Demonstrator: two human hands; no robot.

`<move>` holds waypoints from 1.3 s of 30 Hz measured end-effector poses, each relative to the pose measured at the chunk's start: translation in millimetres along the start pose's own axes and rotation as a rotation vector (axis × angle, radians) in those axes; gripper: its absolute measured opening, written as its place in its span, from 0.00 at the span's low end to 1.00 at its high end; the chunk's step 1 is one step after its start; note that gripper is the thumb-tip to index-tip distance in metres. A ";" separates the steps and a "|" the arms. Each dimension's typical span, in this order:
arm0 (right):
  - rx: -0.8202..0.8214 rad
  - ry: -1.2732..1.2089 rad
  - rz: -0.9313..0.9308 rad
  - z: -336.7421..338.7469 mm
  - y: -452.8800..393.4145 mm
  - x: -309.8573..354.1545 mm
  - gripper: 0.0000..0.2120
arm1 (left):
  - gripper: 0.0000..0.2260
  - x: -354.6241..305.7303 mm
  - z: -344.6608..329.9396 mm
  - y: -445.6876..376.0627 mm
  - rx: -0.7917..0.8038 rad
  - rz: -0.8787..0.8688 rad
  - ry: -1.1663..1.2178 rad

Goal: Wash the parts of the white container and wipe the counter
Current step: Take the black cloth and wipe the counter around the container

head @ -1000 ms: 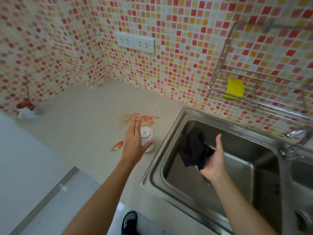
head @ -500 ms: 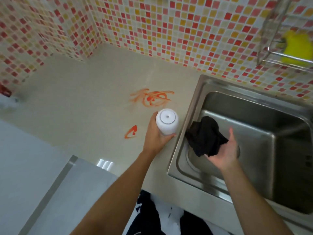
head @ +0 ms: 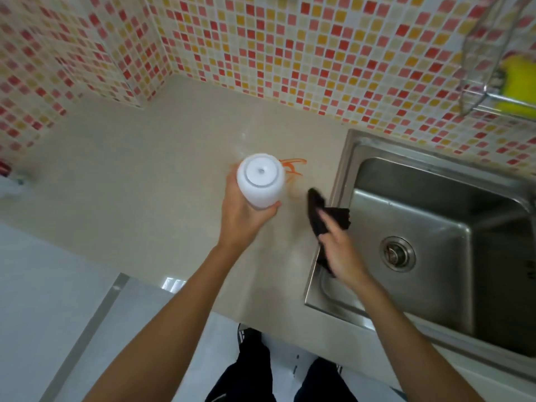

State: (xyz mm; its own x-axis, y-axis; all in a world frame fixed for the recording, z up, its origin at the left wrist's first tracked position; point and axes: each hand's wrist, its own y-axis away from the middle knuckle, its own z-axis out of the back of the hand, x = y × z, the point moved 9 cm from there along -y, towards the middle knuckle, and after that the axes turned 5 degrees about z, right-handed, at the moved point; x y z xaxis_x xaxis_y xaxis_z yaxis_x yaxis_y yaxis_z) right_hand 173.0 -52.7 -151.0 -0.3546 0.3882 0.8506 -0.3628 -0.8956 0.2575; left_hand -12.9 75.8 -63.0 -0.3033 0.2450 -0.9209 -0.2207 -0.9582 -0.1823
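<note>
Left hand (head: pixel 242 210) grips the lifted white container (head: pixel 260 179); right hand (head: pixel 338 248) clutches the black cloth (head: pixel 324 216); orange smear (head: pixel 291 166) unwiped, washing apparently pending.

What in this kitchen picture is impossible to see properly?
All in the head view:
- Orange stain: partly hidden behind the white container held by the left hand.
- Black cloth: its middle is covered by the right hand.
- Yellow sponge and wire rack: cut off by the right edge.
- Object at the left edge: blurred, unidentifiable.
</note>
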 end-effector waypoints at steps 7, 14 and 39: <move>0.079 1.003 0.337 -72.5 -4.8 -1.4 0.29 | 0.42 27.3 88.8 -34.0 -0.108 0.042 -0.108; 0.120 0.960 0.460 -161.1 24.4 26.2 0.28 | 0.42 54.5 119.5 -34.3 -0.182 0.162 -0.097; -0.131 0.982 0.267 -113.4 -56.7 25.6 0.27 | 0.43 97.4 115.8 -69.5 -0.232 0.264 -0.110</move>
State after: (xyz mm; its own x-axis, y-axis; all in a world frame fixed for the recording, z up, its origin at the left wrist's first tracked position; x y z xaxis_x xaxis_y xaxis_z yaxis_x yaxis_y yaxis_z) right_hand 86.7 32.7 -195.9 -0.9652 0.2388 0.1069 -0.2388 -0.9710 0.0130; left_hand -134.4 183.4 -100.1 -0.4226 -0.0127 -0.9062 0.0903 -0.9955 -0.0282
